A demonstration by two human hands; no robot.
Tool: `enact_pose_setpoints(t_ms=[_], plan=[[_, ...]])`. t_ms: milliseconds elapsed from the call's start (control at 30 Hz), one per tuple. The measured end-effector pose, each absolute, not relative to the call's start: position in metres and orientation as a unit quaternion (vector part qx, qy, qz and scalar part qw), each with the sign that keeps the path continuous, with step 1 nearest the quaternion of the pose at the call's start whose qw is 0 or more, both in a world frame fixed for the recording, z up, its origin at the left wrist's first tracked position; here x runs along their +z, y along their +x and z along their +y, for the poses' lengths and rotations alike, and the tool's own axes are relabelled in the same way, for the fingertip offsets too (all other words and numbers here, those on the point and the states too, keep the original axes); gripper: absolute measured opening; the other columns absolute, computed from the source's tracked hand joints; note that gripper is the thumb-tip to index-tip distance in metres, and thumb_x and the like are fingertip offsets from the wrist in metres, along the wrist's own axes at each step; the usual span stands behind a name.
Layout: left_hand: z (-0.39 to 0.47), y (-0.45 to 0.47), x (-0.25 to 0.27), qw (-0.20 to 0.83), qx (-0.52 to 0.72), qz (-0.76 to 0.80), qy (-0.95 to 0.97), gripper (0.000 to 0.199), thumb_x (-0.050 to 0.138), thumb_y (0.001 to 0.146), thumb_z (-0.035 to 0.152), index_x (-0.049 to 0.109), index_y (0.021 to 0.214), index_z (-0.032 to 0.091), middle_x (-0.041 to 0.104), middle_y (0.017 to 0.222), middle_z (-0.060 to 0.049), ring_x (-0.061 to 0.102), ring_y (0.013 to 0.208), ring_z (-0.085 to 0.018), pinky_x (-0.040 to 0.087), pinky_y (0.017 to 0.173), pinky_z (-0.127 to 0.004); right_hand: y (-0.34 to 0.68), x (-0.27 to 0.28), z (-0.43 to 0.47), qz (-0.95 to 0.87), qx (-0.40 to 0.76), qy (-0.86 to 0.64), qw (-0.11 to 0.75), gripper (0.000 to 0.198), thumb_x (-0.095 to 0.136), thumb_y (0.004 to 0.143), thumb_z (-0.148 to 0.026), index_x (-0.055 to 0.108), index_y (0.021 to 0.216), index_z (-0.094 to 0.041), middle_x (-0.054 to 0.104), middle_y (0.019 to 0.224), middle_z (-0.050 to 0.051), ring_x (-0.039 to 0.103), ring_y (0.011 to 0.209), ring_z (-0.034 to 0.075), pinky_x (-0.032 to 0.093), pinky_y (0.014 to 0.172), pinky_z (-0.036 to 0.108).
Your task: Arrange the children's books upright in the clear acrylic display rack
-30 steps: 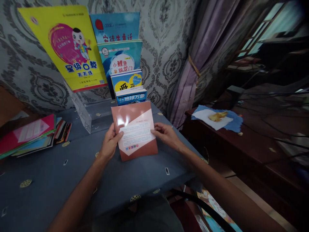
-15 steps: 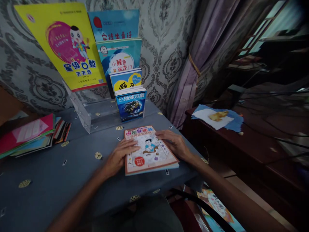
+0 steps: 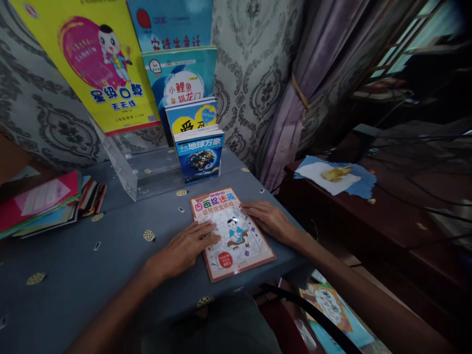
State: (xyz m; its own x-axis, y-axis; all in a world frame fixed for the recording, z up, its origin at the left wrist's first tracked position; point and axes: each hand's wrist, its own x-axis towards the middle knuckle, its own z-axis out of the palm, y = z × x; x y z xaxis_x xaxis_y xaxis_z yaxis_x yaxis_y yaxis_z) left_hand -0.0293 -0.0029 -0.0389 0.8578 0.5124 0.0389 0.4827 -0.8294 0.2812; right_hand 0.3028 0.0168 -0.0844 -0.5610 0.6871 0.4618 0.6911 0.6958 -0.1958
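- The picture book [image 3: 236, 238] is laid face up and slanted on the cloth-covered table [image 3: 84, 265], near the front right corner; only a narrow strip of cloth is left between its lower edge and the table's front edge.
- The left hand [image 3: 186, 248] is opened wide, with its fingers laid flat across the book's left edge and onto the cover; whether the cover is pressed or merely touched cannot be told.
- The right hand [image 3: 271, 221] is held flat and narrower, its fingers kept close together and their tips set on the upper right edge; its thumb cannot be made out clearly.
- Beyond the top edge, a short span of cloth is left before the upright Earth-covered book [image 3: 201, 160].
- To the left, a broad stretch of cloth is given between the left hand and the stack of booklets [image 3: 40, 201].
- At the back, the yellow workbook [image 3: 99, 69] is propped above the clear stand [image 3: 120, 167].
- The table's right side is crossed by the right forearm; past a gap, a dark desk [image 3: 405, 216] is seen.
- Below that forearm, a curved black bar [image 3: 313, 314] is seen.
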Motion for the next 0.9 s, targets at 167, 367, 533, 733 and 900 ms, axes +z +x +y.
enact_pose_setpoints(t_ms=[167,367,533,733,900], plan=[[0.013,-0.033,-0.041,0.11,0.074,0.311,0.941,0.044,0.04,0.097,0.011,0.057,0.135,0.027,0.055,0.148,-0.004,0.047,0.14,-0.02,0.035,0.12,-0.048,0.304,-0.077,0.017,-0.887,0.023,-0.407,0.216,0.032,0.047,0.096,-0.013,0.069,0.118,-0.022,0.071,0.126,0.011,0.067,0.116,0.025,0.056,0.096,0.047],[0.044,-0.04,-0.064,0.056,0.163,0.433,0.885,0.036,0.041,0.102,0.028,0.056,0.134,0.021,0.054,0.149,-0.01,0.044,0.143,-0.026,0.037,0.118,-0.052,0.277,-0.056,0.027,-0.894,0.043,-0.389,0.217,0.033,0.046,0.094,-0.008,0.071,0.112,-0.019,0.073,0.12,0.011,0.065,0.117,0.027,0.054,0.098,0.048],[0.048,-0.042,-0.075,0.062,0.174,0.444,0.877,0.037,0.041,0.103,0.03,0.053,0.137,0.022,0.053,0.15,-0.01,0.041,0.145,-0.024,0.035,0.119,-0.053,0.214,-0.055,0.046,-0.902,0.072,-0.364,0.222,0.035,0.046,0.098,-0.017,0.063,0.128,-0.015,0.063,0.136,0.015,0.057,0.13,0.025,0.048,0.109,0.044],[0.044,-0.044,-0.077,0.057,0.162,0.44,0.881,0.04,0.038,0.103,0.027,0.05,0.141,0.023,0.05,0.152,-0.011,0.038,0.147,-0.024,0.03,0.119,-0.056,0.183,-0.065,0.063,-0.903,0.08,-0.392,0.158,0.047,0.043,0.103,-0.032,0.048,0.146,-0.014,0.05,0.151,0.017,0.043,0.143,0.028,0.032,0.119,0.052],[0.042,-0.042,-0.074,0.062,0.148,0.443,0.882,0.04,0.037,0.103,0.024,0.052,0.139,0.021,0.049,0.153,-0.012,0.037,0.147,-0.025,0.03,0.119,-0.058,0.197,-0.07,0.063,-0.878,0.052,-0.452,0.149,0.048,0.042,0.103,-0.039,0.049,0.145,-0.016,0.048,0.153,0.016,0.041,0.145,0.028,0.033,0.118,0.052]])
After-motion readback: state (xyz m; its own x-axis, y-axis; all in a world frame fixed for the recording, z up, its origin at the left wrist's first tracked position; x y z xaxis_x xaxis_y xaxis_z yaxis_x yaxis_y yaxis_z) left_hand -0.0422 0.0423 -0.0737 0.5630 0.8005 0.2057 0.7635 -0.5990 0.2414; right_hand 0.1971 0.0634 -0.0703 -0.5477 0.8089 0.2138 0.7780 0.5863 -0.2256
